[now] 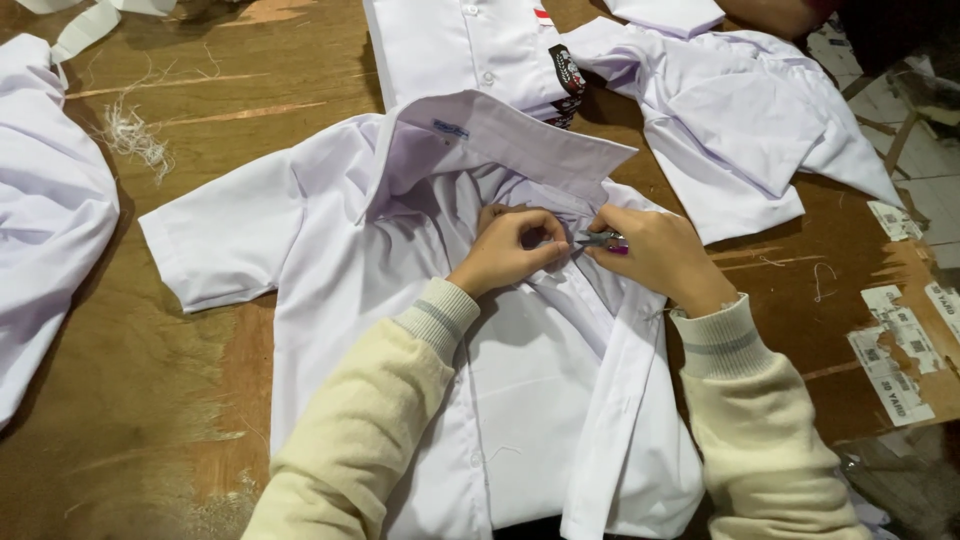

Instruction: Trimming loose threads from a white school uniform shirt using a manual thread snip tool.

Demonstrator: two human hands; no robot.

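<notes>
A white short-sleeved shirt (300, 230) lies open on the wooden table (230, 90), collar turned up toward the far side. My left hand (510, 250) pinches a fold of the shirt's fabric just below the collar. My right hand (655, 255) holds small metal thread snips (598, 239) with a pink part, their tips right at the pinched fabric beside my left fingers. Both arms wear cream knit sleeves with grey-striped cuffs.
Another white shirt (480, 45) with a dark patch lies beyond the collar, and a third (760, 130) lies at the right. More white cloth (45, 200) covers the left edge. Loose thread scraps (135, 135) lie at the far left. Paper labels (895, 350) stick to the table's right side.
</notes>
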